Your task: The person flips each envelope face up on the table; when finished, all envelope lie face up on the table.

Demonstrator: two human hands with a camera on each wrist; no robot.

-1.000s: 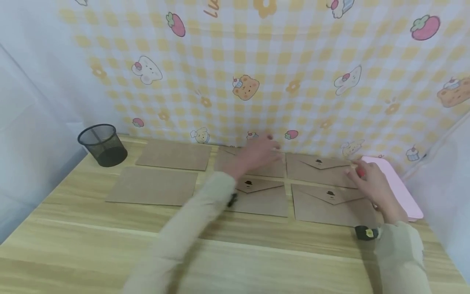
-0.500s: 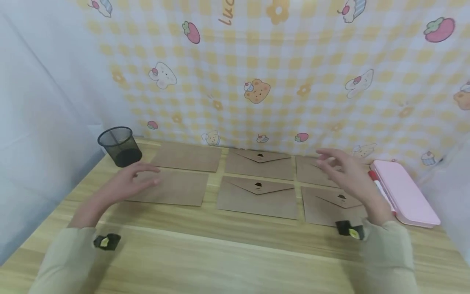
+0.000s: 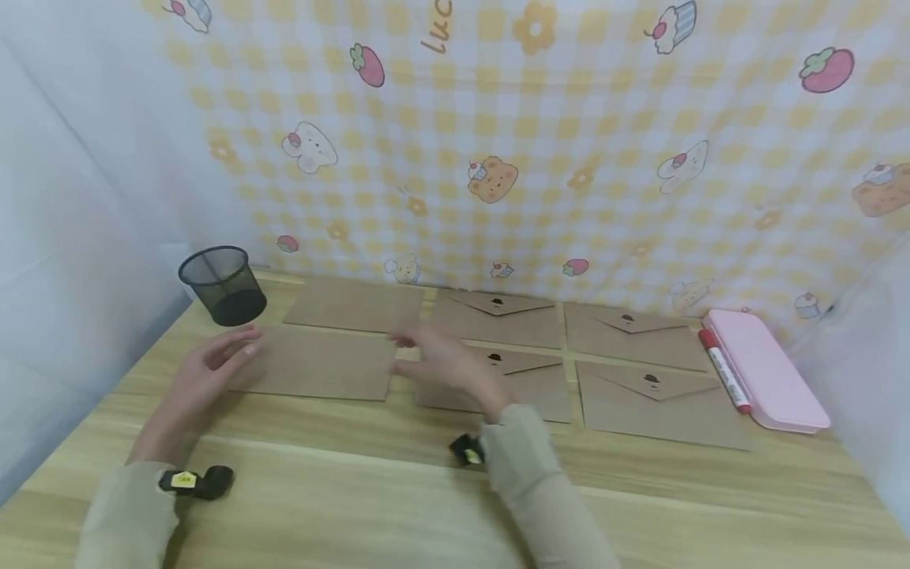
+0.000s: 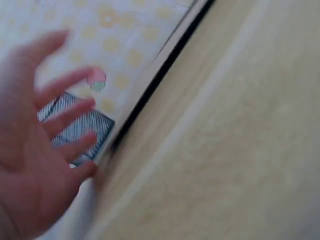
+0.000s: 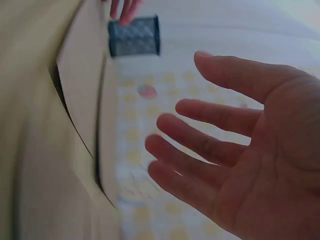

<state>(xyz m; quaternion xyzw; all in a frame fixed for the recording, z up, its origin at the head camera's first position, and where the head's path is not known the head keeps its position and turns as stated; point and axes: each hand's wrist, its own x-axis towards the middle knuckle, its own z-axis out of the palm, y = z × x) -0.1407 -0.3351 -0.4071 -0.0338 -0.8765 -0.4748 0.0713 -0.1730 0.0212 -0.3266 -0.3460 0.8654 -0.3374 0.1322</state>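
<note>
At the front left lies a plain brown envelope [image 3: 320, 365], flap side not showing. My left hand [image 3: 202, 379] is at its left end, and its fingers [image 4: 70, 115] are spread with nothing in them in the left wrist view. My right hand [image 3: 448, 363] is by the same envelope's right end, over part of a flap-up envelope [image 3: 512, 391] printed with a small black hat. The fingers [image 5: 200, 140] of this hand are loosely extended and hold nothing in the right wrist view. Whether either hand touches the paper, I cannot tell.
Behind lies another plain envelope [image 3: 355, 304]. More flap-up envelopes [image 3: 626, 336] fill the middle and right. A black mesh pen cup [image 3: 223, 284] stands at the back left. A red-capped marker [image 3: 723, 371] lies against a pink case [image 3: 771, 371]. A checkered curtain [image 3: 426, 118] hangs behind.
My right hand has swept left from the right-hand envelopes to the front-left envelope. My left hand first moved from the middle to that envelope's left end. The marker now lies beside the case.
</note>
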